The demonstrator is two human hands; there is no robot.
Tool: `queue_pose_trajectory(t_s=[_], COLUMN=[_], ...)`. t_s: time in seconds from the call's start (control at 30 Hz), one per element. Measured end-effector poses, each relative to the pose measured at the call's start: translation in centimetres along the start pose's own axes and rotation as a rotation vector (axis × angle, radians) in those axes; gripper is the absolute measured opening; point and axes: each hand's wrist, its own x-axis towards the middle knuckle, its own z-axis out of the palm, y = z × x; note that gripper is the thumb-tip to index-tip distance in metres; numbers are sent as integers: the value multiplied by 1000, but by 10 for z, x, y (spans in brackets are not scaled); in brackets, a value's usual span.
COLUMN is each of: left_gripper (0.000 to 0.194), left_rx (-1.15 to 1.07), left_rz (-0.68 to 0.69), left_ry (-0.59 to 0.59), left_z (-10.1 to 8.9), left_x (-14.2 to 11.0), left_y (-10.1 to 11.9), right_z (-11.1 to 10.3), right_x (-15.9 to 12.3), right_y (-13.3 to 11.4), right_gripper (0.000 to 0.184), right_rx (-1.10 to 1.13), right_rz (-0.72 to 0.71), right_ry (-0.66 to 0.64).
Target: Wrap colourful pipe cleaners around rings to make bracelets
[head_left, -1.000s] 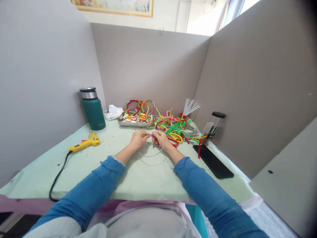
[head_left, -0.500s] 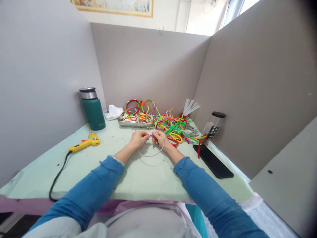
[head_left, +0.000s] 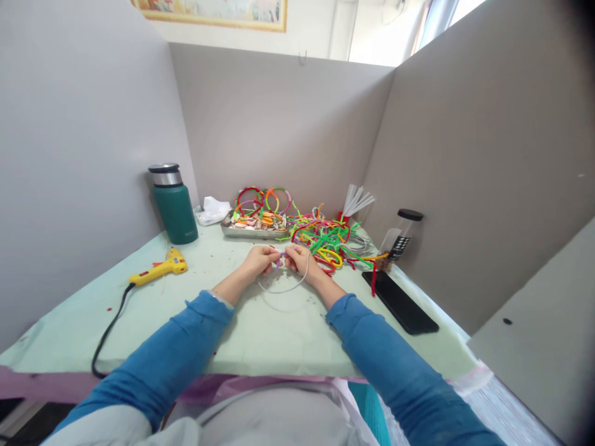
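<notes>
Over the middle of the table, my left hand [head_left: 258, 260] and my right hand [head_left: 301, 259] are pinched close together. A thin white wire hoop [head_left: 284, 292] curves down in front of them, running up past the right fingers. Between my fingertips a short purple pipe cleaner [head_left: 277, 263] lies along the hoop's top, one end hanging down. My left finger and thumb close on the purple pipe cleaner. The right fingers grip the hoop beside it; the exact contact there is hidden.
A metal tray [head_left: 255, 234] of small pieces with colourful wrapped hoops [head_left: 251, 201] stands at the back, beside tangled pipe cleaners [head_left: 332, 238]. To the left are a yellow glue gun [head_left: 160, 267] with a cord and a green bottle [head_left: 175, 210]. A black phone [head_left: 402, 303] lies right.
The purple pipe cleaner's loose end now hangs lower between my hands. My left fingers have shifted slightly, while the right hand stays almost where it was.
</notes>
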Motion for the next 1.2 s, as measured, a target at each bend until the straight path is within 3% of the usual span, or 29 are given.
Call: queue_pose_trajectory(t_s=[0.47, 1.03, 1.2], left_gripper=[28, 22, 19], left_rx=[113, -104, -109], left_rz=[38, -132, -106], left_ry=[100, -20, -20], left_z=[-2, 0, 0], left_x=[7, 0, 1], left_y=[-10, 3, 2], right_z=[1, 0, 1], right_x=[1, 2, 0], right_y=[0, 5, 0], right_gripper=[34, 33, 32], right_rx=[48, -15, 17], right_rz=[11, 10, -4], right_ry=[6, 8, -13])
